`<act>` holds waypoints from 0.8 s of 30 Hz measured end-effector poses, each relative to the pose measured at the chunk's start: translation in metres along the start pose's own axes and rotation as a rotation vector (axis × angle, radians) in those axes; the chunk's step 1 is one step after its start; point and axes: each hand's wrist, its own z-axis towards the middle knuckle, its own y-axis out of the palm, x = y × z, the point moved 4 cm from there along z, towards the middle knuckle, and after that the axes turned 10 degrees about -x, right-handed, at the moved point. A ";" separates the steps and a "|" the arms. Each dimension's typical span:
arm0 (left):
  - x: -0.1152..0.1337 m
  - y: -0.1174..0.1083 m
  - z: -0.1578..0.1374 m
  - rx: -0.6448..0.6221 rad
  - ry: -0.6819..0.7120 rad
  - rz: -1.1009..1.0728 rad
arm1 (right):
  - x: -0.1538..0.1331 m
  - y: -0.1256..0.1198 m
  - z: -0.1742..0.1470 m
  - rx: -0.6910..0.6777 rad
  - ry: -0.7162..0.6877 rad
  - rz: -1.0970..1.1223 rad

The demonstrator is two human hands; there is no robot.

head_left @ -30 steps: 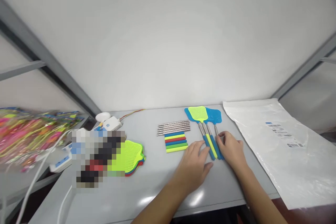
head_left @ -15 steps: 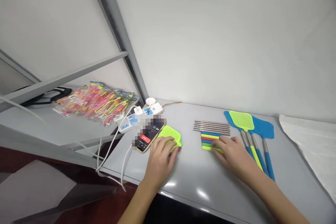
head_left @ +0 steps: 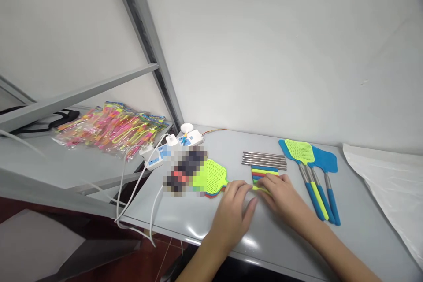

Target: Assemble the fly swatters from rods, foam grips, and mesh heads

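Note:
A lime fly swatter head (head_left: 216, 176) lies on blue and red ones at the table's middle left. My left hand (head_left: 231, 211) has its curled fingers over the neck of that lime head, the thumb standing apart; its fingertips are partly hidden. My right hand (head_left: 280, 196) pinches a lime handle grip (head_left: 256, 188), whose left end points toward my left fingers. Behind it lies a row of coloured grips (head_left: 264, 171), partly covered by the right hand. Several metal rods (head_left: 263, 160) lie side by side just beyond the grips.
Assembled fly swatters (head_left: 312, 180) lie to the right, beside a white sheet (head_left: 380, 176). At left are a blurred phone (head_left: 187, 169), a power strip (head_left: 161, 156) and white cables (head_left: 134, 176). Bagged colourful items (head_left: 112, 128) cover the shelf behind a metal frame (head_left: 145, 31).
My left hand has slid right from the lime head's mesh to its neck. The right hand has drawn the lime grip away from the row, toward me. The view has shifted slightly.

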 end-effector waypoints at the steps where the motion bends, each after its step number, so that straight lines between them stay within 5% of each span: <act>1: 0.000 0.004 0.002 0.023 -0.048 -0.098 | -0.005 -0.005 0.000 0.003 -0.005 0.087; 6: -0.011 0.019 0.007 0.166 -0.234 -0.482 | -0.018 -0.001 0.003 0.038 0.030 0.227; 11: -0.010 0.030 0.007 0.072 -0.115 -0.112 | -0.016 0.039 0.004 0.173 0.039 -0.033; 14: -0.008 0.032 0.004 0.082 -0.066 0.001 | -0.017 0.046 0.001 0.203 0.077 -0.006; 19: -0.007 0.033 0.006 -0.025 -0.197 0.017 | -0.005 0.011 0.009 0.266 0.211 0.158; 24: 0.009 0.050 0.012 -0.217 -0.205 0.420 | 0.039 -0.031 0.057 0.117 0.296 -0.006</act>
